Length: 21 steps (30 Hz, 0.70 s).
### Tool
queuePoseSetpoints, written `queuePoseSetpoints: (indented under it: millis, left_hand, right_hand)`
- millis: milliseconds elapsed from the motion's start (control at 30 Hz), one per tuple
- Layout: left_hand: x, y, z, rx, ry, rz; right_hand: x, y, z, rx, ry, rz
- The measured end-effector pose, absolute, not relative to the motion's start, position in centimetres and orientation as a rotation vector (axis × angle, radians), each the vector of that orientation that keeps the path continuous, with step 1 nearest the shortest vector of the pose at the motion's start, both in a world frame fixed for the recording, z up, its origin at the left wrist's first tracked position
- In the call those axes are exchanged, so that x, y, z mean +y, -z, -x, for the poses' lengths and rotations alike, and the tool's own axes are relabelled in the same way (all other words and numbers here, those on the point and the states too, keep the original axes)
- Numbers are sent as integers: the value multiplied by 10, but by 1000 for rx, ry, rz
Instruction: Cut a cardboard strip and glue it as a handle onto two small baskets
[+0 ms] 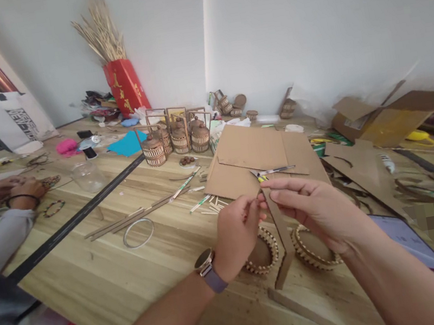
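Both my hands meet over the table around a long, bent cardboard strip (279, 224) that hangs down toward the tabletop. My left hand (239, 230), with a watch on its wrist, pinches at the strip's upper end. Fingers of my right hand (306, 202) grip the same end from the other side. Below lie two round woven bases, one (274, 249) left of the strip and one (302, 253) right of it. Another cardboard strip (304, 310) lies flat nearer to me. Just beyond my fingertips are yellow-handled scissors or pliers (261, 177) on cardboard sheets (249, 146).
Small lidded baskets (154, 151) stand toward the back, by a dish of brown beads (188, 161). Thin sticks and a metal ring (138, 233) lie left of centre. A black strip (85, 213) crosses the table; beyond it are another person's hands (23, 190). A tablet (421, 256) lies right.
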<state>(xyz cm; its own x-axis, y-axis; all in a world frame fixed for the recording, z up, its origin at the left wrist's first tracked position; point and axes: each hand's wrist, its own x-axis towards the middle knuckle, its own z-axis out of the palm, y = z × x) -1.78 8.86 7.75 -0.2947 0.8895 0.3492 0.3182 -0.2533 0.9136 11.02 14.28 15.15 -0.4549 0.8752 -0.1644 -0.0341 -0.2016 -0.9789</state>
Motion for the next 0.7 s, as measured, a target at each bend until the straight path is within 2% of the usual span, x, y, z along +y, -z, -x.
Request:
queuePoseSetpoints:
  millis: [233, 467, 700]
  left_hand:
    - [89, -79, 21, 1469, -1577, -1560]
    - [91, -96, 28, 1460, -1554, -1863]
    - [93, -100, 29, 1455, -1596, -1991]
  right_hand:
    - [143, -159, -105, -1368, -1754, 1122]
    - [145, -153, -105, -1509, -1588, 1054]
    - [147, -153, -102, -1503, -1578, 1084]
